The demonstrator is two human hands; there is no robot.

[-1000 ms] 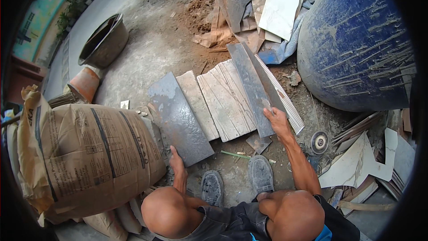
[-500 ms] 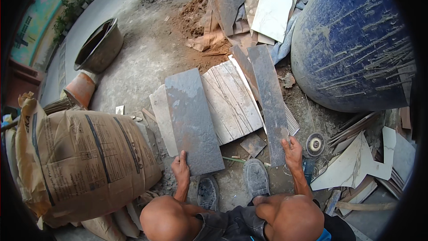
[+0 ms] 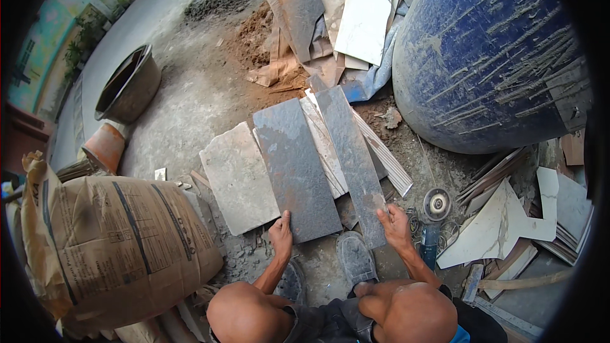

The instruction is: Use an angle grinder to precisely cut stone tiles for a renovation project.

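My left hand (image 3: 281, 236) grips a wide dark grey tile (image 3: 298, 174) at its lower left corner, thumb on top. My right hand (image 3: 395, 226) is closed on the lower right edge of a narrow dark grey tile strip (image 3: 349, 159). Both pieces are held tilted, side by side with a gap between them. Behind and below them lie a pale grey slab (image 3: 240, 178) and a grooved whitish slab (image 3: 323, 143), partly hidden. An angle grinder (image 3: 432, 232) rests on the ground to the right of my right hand.
A bulging brown paper sack (image 3: 127, 241) stands at the left. A large blue drum (image 3: 489, 57) fills the upper right. Broken white tiles (image 3: 489, 232) lie at the right, more white tile pieces (image 3: 363, 16) at the back. A black tub (image 3: 130, 86) and orange bucket (image 3: 103, 147) stand far left.
The two dark tiles have come closer together, the wide one moving right and the strip left. More of the pale slab shows at the left. The view has shifted a little.
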